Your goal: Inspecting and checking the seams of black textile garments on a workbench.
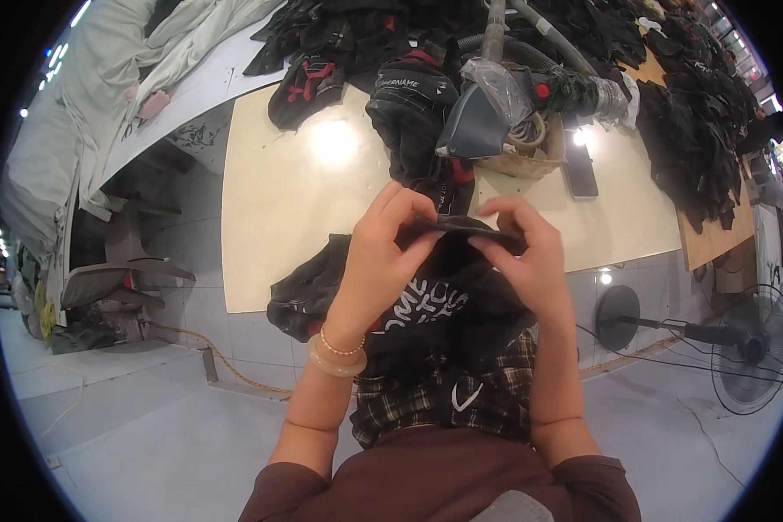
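Observation:
A black garment (444,335) with white lettering hangs over the near edge of the table and down onto my lap. My left hand (396,230) pinches one stretch of its upper edge between thumb and fingers. A short way to the right, my right hand (526,248) pinches the same edge, so a strip of cloth is held up between the two. Part of the garment spreads out on the table left of my left wrist. Just beyond my hands lies another black garment (409,109) with red trim and white print.
A cream tabletop (261,174) carries piles of black garments (687,122). A dark machine head (474,122), a basket (522,163) and a phone (581,170) stand beyond my right hand. At right is a floor fan (752,348); at left, a stool (117,270) and pale cloth (104,78).

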### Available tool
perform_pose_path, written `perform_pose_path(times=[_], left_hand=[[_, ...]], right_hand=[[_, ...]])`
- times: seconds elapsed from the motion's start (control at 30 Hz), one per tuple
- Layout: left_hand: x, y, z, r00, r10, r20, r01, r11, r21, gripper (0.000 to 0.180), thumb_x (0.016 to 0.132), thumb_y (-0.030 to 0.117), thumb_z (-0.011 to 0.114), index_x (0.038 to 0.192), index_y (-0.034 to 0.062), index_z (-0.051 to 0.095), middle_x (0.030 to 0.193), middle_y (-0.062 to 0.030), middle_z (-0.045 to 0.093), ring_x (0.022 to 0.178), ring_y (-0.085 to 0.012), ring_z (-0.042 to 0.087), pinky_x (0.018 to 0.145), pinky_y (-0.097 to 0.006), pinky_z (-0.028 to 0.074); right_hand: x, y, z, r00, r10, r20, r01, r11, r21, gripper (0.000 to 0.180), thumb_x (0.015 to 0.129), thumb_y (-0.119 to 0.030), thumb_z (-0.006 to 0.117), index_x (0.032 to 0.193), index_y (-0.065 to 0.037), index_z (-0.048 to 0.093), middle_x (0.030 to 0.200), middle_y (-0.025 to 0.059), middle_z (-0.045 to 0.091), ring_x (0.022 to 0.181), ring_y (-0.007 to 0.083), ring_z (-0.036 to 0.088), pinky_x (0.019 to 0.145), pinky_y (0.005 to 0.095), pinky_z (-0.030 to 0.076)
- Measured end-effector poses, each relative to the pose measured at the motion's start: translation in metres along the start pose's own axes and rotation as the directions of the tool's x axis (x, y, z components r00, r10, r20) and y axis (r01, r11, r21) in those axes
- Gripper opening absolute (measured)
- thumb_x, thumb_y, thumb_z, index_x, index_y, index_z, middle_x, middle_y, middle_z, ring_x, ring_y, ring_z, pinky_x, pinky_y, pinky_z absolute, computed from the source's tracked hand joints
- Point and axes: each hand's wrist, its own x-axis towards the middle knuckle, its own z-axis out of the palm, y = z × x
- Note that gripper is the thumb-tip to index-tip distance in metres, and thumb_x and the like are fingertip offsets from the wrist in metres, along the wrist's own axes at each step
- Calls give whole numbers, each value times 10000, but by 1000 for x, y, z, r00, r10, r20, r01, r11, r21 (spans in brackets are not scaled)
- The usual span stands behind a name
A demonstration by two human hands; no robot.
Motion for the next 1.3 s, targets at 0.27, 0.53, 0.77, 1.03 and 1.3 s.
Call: perform_pose_path(times=[0.27, 0.53, 0.77, 1.03, 1.3], left_hand=[[1, -14, 7, 931, 325, -167, -300, 941, 158, 276, 612, -143, 624, 733, 18, 435, 759, -86, 436, 601, -230, 479, 517, -290, 404], [14, -23, 7, 940, 319, -122, -297, 939, 172, 319, 587, -183, 613, 704, 32, 408, 729, -42, 427, 599, -152, 403, 528, -246, 354], [16, -16, 9, 953, 285, -100, -280, 958, 56, 274, 621, -164, 661, 768, 18, 518, 727, -27, 437, 609, -126, 407, 537, -237, 351], [20, -19, 16, 909, 349, -228, -307, 931, 200, 215, 657, -147, 664, 791, 0, 583, 711, -18, 438, 601, -108, 392, 549, -229, 342], [28, -24, 26, 903, 169, -395, -148, 986, 83, 170, 716, -121, 671, 767, -11, 553, 645, 12, 421, 596, -74, 346, 532, -227, 298]], right_hand=[[1, 12, 8, 904, -378, -200, 366, 926, -93, 293, 680, 137, 622, 897, -51, 683, 696, 37, 388, 585, 156, 419, 535, 263, 358], [5, 6, 7, 947, -313, -67, 278, 908, -314, 336, 763, 76, 591, 982, -123, 750, 685, 45, 307, 586, 148, 395, 536, 257, 331], [10, 20, 11, 931, -325, -166, 274, 923, -271, 375, 742, 116, 588, 1019, -95, 728, 703, 52, 361, 590, 147, 413, 544, 250, 340], [13, 24, 17, 917, -279, -284, 216, 948, -234, 305, 679, 82, 665, 946, -61, 631, 795, 79, 523, 596, 234, 538, 532, 309, 439], [29, 26, 30, 862, -327, -387, 243, 937, -250, 180, 717, 15, 719, 803, -24, 566, 720, 81, 514, 563, 247, 501, 512, 313, 408]])
